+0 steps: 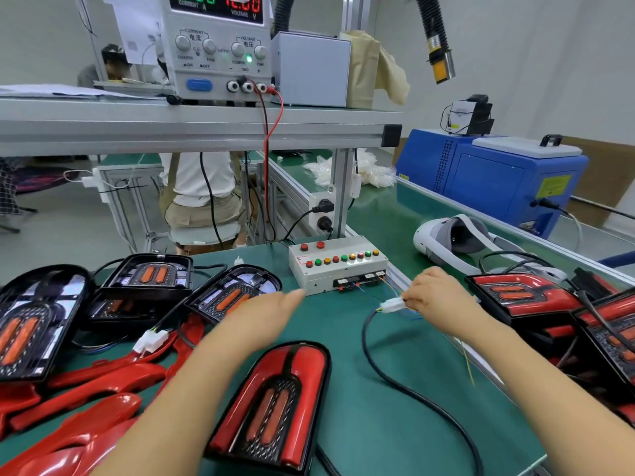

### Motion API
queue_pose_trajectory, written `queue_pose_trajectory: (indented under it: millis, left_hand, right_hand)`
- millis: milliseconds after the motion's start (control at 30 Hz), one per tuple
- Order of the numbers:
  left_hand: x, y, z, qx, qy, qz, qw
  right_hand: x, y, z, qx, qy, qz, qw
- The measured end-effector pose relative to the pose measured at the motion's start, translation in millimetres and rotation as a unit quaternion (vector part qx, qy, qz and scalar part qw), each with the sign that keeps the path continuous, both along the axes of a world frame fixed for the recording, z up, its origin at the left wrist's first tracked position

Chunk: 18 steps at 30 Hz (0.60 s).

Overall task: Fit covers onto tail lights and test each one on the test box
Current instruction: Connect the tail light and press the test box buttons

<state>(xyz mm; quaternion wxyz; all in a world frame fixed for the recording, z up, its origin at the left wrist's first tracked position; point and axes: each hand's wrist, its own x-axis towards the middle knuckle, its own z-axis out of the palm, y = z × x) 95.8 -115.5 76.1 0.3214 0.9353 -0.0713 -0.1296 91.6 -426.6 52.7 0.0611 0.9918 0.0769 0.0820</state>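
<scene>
Tail light (275, 403), connector (391, 305) in right hand (436, 297); "CURRENT", "VOLTAGE" on power supply (220, 53).

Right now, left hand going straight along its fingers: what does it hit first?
Likely the test box: the left hand has straight fingers pointing at its near left corner, with only bare mat between. Hand height is unclear.

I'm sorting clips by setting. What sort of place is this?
Most likely a factory assembly and test line: a green-matted bench crowded with tail lights, a test box with coloured buttons, and a power supply on the shelf above.
</scene>
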Motion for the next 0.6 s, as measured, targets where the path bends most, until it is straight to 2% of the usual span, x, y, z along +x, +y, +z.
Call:
queue_pose_trajectory:
  millis: [33, 100, 167, 233, 300, 367, 400, 433, 467, 533, 600]
  left_hand:
    - [0, 20, 1, 0.021, 0.060, 0.012, 0.998]
    - [-12, 48, 0, 0.005, 0.197, 0.056, 0.979]
    - [-27, 64, -9, 0.008, 0.270, 0.076, 0.960]
    - [-43, 70, -17, -0.020, 0.313, 0.077, 0.947]
    - [-52, 71, -26, -0.048, 0.318, 0.064, 0.945]
    - [-57, 70, -31, -0.085, 0.325, 0.059, 0.940]
    - [-60, 70, -34, -0.114, 0.329, 0.068, 0.935]
    - [-62, 69, -36, -0.149, 0.334, 0.076, 0.928]
    - [-64, 69, -38, -0.177, 0.332, 0.074, 0.924]
    - [-67, 66, -43, -0.214, 0.319, 0.052, 0.922]
    - [-69, 58, -47, -0.243, 0.297, 0.035, 0.923]
  right_hand:
    - [1, -9, -4, 0.010, 0.021, -0.030, 0.999]
    - [4, -22, -13, 0.028, 0.061, -0.068, 0.995]
    - [8, -24, -18, 0.047, 0.081, -0.088, 0.992]
    - [8, -20, -15, 0.046, 0.081, -0.087, 0.992]
    - [0, -8, -6, 0.055, 0.026, -0.084, 0.995]
    - [-19, 14, 6, 0.143, -0.073, -0.062, 0.985]
    - [-33, 30, 12, 0.213, -0.074, -0.050, 0.973]
    - [-47, 49, 16, 0.285, -0.015, -0.043, 0.957]
    - [-61, 70, 15, 0.360, 0.083, -0.048, 0.928]
    - [-77, 105, 4, 0.459, 0.258, -0.066, 0.847]
    - [-79, 123, -9, 0.484, 0.304, -0.063, 0.819]
